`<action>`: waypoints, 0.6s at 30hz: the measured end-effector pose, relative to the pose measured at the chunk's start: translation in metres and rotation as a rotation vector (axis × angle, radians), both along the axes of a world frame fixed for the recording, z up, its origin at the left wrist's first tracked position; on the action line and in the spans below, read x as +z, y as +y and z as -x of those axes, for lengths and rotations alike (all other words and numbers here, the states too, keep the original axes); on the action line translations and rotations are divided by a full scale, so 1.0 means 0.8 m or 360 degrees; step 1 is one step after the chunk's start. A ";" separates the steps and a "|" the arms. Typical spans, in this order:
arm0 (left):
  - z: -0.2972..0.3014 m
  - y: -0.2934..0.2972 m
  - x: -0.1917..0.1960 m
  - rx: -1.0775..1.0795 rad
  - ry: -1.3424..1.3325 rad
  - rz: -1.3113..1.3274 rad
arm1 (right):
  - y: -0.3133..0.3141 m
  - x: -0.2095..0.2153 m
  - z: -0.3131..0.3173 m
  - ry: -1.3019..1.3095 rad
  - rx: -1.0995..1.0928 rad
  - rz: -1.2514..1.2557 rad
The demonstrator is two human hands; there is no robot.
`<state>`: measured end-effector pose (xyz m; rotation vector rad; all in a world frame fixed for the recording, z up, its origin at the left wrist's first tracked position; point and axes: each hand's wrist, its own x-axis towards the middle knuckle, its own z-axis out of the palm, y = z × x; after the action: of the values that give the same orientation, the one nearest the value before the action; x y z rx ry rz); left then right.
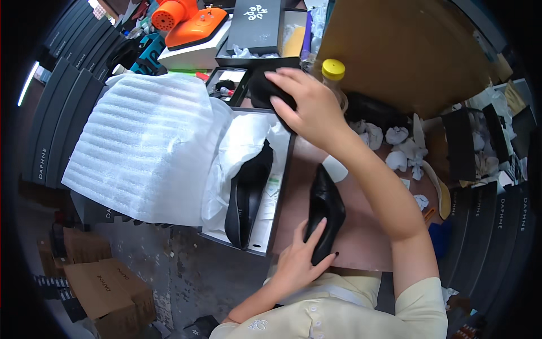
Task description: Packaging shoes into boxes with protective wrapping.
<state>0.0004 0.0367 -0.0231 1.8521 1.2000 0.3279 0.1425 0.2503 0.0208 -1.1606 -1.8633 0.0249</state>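
My left hand [296, 260] grips the heel end of a black pointed-toe shoe [330, 203], its toe pointing away from me above the table's near edge. My right hand [310, 101] reaches across to the far side, its fingers on a dark rounded pad-like thing [265, 87] whose exact kind I cannot make out. Another black shoe [248, 192] lies in an open shoe box [282, 195] just left of the first, with white tissue paper [243, 141] around it. White foam wrap [141, 147] covers the box's left side.
A clear bottle with a yellow cap [333, 70] stands beyond my right wrist. Crumpled paper [403, 155] lies on the right of the table [361, 248]. An orange appliance [195, 25] sits at the back. Stacked grey shoe boxes [51, 124] line the left; brown cartons [107, 288] stand below.
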 end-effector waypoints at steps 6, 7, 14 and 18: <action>-0.013 0.014 0.001 -0.0178 -0.0073 0.0127 | 0.127 -0.042 0.047 -0.0383 -0.0414 -0.0103; -0.008 0.014 -0.001 -0.0194 -0.0154 0.0116 | 0.108 -0.033 0.050 -0.0367 -0.0315 -0.0059; 0.073 0.007 0.022 0.0097 -0.0216 -0.0749 | -0.098 -0.044 0.044 -0.0487 0.0462 0.0739; 0.122 0.093 0.022 0.0504 0.0289 -0.1040 | -0.153 -0.070 0.106 -0.0935 0.0211 0.0737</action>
<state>-0.0976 0.1108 -0.0053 2.2696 1.6530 0.8206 0.0575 0.1280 -0.0348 -1.4607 -2.5440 0.2205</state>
